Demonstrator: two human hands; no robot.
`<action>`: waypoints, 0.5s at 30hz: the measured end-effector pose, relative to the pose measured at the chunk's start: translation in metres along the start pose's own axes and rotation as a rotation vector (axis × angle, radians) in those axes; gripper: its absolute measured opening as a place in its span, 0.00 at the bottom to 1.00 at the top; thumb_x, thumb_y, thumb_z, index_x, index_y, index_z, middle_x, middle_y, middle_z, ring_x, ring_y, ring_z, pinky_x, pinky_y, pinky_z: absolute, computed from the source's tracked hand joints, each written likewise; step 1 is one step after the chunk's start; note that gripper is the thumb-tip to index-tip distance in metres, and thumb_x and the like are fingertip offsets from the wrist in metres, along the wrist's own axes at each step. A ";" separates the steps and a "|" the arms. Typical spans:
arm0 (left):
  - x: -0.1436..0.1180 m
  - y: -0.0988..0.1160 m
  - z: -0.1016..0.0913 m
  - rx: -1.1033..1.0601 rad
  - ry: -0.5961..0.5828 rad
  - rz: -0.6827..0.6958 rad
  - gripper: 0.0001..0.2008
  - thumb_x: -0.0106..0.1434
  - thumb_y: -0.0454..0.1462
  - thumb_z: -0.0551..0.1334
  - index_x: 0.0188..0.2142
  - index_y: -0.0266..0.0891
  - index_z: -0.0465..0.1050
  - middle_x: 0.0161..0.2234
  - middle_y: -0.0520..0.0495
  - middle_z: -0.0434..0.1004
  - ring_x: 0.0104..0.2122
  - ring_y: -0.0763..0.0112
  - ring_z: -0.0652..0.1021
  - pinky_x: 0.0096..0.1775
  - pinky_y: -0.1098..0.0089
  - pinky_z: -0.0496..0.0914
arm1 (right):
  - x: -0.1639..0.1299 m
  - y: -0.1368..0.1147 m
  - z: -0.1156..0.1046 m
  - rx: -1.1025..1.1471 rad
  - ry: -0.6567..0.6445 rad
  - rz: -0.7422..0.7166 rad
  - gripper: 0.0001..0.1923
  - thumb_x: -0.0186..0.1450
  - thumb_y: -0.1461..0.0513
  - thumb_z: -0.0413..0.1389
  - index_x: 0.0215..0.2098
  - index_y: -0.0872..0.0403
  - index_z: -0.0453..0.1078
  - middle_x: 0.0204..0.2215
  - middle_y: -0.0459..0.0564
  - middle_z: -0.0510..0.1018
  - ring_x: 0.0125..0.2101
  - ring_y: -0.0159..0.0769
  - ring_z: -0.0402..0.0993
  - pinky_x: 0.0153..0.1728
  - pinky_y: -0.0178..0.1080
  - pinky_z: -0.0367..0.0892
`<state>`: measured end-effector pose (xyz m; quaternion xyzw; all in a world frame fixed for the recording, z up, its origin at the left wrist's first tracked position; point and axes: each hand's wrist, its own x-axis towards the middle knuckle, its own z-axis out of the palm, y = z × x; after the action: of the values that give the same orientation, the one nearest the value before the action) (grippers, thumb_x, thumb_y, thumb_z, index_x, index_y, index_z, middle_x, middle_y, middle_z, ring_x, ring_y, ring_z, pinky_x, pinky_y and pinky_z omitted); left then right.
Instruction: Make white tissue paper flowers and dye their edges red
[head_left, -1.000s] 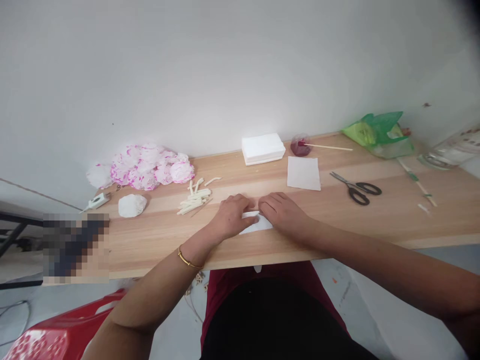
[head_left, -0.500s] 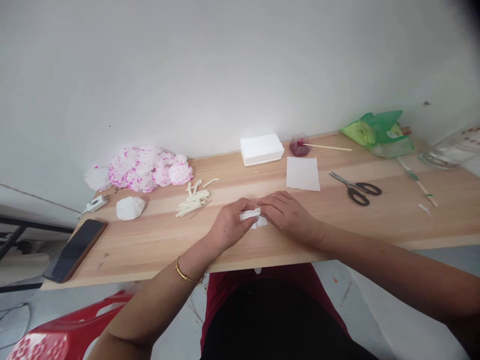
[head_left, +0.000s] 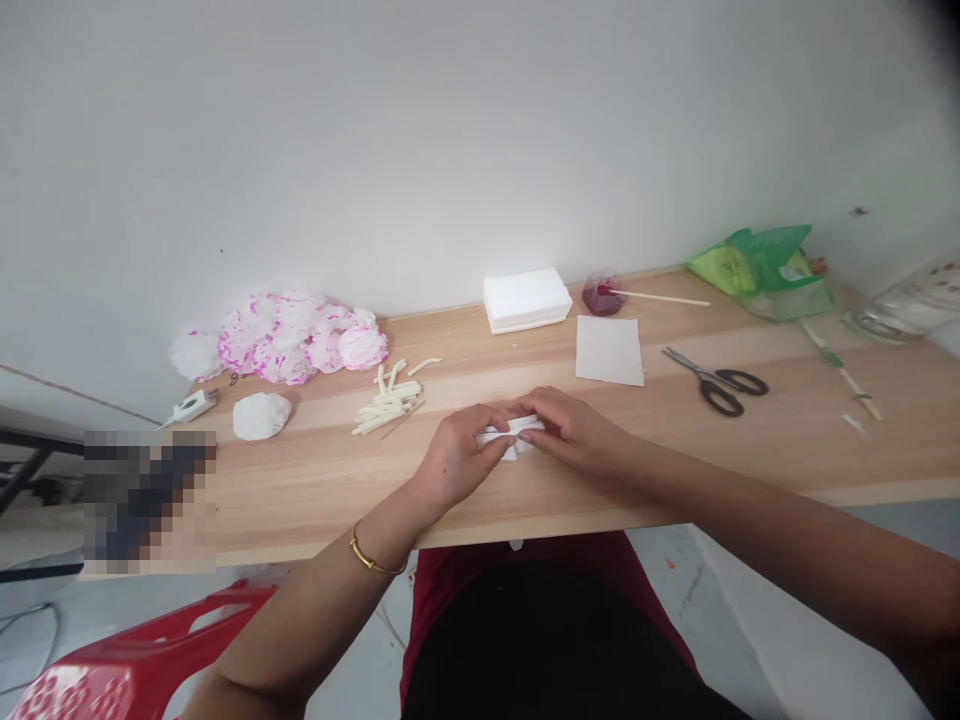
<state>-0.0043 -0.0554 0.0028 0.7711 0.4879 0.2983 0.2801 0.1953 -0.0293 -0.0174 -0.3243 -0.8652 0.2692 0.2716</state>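
Close to the table's front edge, my left hand (head_left: 463,450) and my right hand (head_left: 564,428) meet over a narrow, pleated white paper tissue (head_left: 517,427). Fingers and thumb of each hand pinch the folded strip, one hand at either end. Beneath it a white piece (head_left: 523,446), perhaps a loose part of the same tissue, shows between the thumbs; its outline is partly hidden. Left of my left hand lies a pile of short cream-coloured twisted strips (head_left: 386,405). Beyond my right hand rests a flat square of white paper (head_left: 610,350).
Along the wall stand pink-and-white paper flowers (head_left: 289,338), a tissue stack (head_left: 527,299), a cup of dark red liquid (head_left: 602,293) with a stick, and a green plastic bag (head_left: 765,270). Scissors (head_left: 716,381) lie right; a white ball (head_left: 260,415) sits left. A glass jar (head_left: 911,302) stands far right.
My right fingers and thumb have shifted along the tissue, and more of the pleated strip shows between the hands. My left hand keeps its pinch. The view has shifted slightly.
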 end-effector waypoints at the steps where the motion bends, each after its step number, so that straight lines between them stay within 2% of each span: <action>1: 0.000 0.000 0.000 0.001 0.003 -0.001 0.01 0.58 0.35 0.62 0.31 0.40 0.71 0.31 0.51 0.77 0.32 0.72 0.76 0.39 0.70 0.69 | 0.001 0.001 0.000 -0.001 -0.010 -0.018 0.11 0.66 0.61 0.50 0.45 0.56 0.65 0.38 0.54 0.72 0.39 0.38 0.67 0.41 0.42 0.66; 7: 0.000 -0.003 0.001 0.056 0.054 -0.046 0.04 0.58 0.37 0.62 0.31 0.39 0.70 0.30 0.51 0.76 0.31 0.71 0.75 0.37 0.70 0.69 | 0.003 0.001 0.002 -0.060 0.036 -0.069 0.10 0.68 0.63 0.47 0.41 0.56 0.69 0.34 0.54 0.72 0.37 0.38 0.67 0.39 0.42 0.65; 15: 0.000 -0.002 0.001 0.047 0.067 -0.023 0.03 0.58 0.36 0.62 0.31 0.39 0.70 0.30 0.49 0.76 0.32 0.70 0.75 0.37 0.68 0.69 | 0.005 -0.003 -0.001 -0.114 0.053 -0.091 0.11 0.68 0.61 0.47 0.40 0.56 0.70 0.31 0.53 0.74 0.35 0.38 0.67 0.37 0.41 0.65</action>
<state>-0.0051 -0.0544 0.0006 0.7613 0.5129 0.3090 0.2488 0.1914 -0.0269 -0.0133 -0.3065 -0.8855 0.1982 0.2874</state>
